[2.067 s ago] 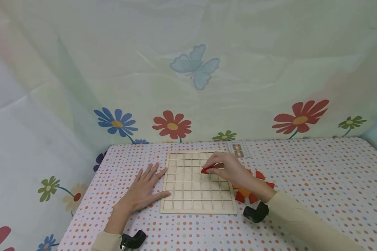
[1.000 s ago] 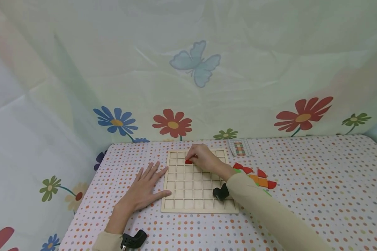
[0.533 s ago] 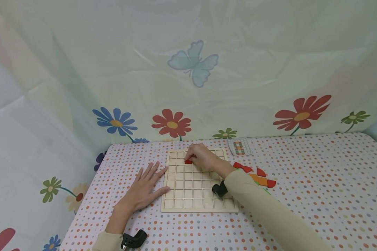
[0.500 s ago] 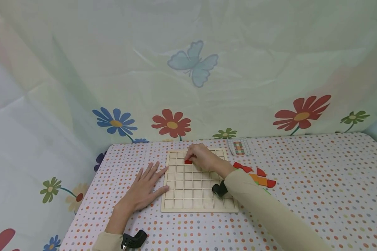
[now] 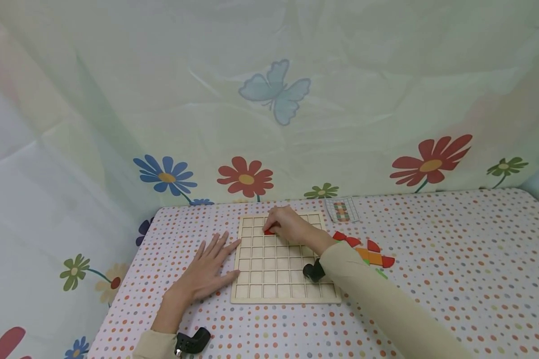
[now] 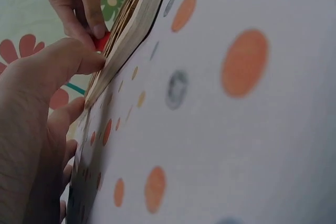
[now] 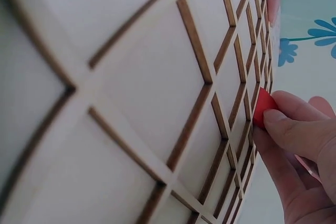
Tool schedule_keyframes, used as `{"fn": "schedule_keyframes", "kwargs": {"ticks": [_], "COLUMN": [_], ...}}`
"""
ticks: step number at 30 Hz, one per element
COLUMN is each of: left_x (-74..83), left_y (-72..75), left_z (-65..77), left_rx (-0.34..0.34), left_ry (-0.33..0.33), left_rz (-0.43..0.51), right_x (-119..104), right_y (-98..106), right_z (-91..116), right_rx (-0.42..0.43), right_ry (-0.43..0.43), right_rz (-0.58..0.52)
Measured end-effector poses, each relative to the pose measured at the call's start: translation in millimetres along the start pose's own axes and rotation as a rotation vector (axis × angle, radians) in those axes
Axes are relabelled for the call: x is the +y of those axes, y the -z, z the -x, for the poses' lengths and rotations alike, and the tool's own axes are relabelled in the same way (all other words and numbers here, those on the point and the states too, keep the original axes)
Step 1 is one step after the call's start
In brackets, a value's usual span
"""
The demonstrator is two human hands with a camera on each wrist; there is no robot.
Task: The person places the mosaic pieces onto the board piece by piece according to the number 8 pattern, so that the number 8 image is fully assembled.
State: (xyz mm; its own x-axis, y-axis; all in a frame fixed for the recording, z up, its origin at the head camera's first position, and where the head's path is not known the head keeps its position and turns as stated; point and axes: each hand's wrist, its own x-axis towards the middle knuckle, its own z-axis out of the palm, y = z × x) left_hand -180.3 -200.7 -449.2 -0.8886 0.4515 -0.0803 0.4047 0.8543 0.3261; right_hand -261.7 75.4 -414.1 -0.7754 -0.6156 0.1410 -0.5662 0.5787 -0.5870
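Observation:
A pale wooden board [image 5: 285, 300] with a raised square grid lies on the table. My right hand [image 5: 287, 224] reaches over its far part and pinches a red piece [image 7: 264, 107] between thumb and fingertips. In the right wrist view the piece touches the grid, tilted; whether it sits inside a cell I cannot tell. My left hand [image 5: 205, 270] lies with fingers spread on the table at the board's left side. In the left wrist view the thumb and index fingertip of that hand [image 6: 58, 77] touch the board's edge [image 6: 128, 40].
Right of the board lie several loose red pieces [image 5: 373, 247], orange squares [image 5: 375, 259] and green bits [image 5: 381, 273], partly behind the right sleeve [image 5: 377, 294]. A gridded pattern card [image 5: 343, 210] lies at the back. The dotted tablecloth [image 5: 453, 259] meets a flowered backdrop [image 5: 364, 99].
Over two seconds my right hand has carried the red piece left and farther back across the board, then stayed almost still there. My left hand has barely shifted.

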Motion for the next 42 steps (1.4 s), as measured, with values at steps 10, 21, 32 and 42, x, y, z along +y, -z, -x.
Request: {"fn": "schedule_keyframes", "kwargs": {"ticks": [10, 21, 32, 42], "left_x": [2.5, 9.5, 10.8, 12.0], "left_y": [0.0, 1.7, 1.2, 1.3], "left_z": [2.1, 4.8, 5.7, 5.7], "left_rx": [-0.015, -0.025, -0.029, -0.026], "left_ry": [0.001, -0.007, 0.001, -0.011], "left_rz": [0.019, 0.024, 0.038, 0.034], "right_x": [-2, 3, 1, 1], "right_y": [3, 5, 1, 0], "right_z": [0, 0, 2, 4], "right_rx": [-0.012, -0.024, -0.011, 0.003], "right_ry": [-0.002, 0.016, 0.010, 0.016], "right_rz": [0.004, -0.022, -0.032, -0.029]}}
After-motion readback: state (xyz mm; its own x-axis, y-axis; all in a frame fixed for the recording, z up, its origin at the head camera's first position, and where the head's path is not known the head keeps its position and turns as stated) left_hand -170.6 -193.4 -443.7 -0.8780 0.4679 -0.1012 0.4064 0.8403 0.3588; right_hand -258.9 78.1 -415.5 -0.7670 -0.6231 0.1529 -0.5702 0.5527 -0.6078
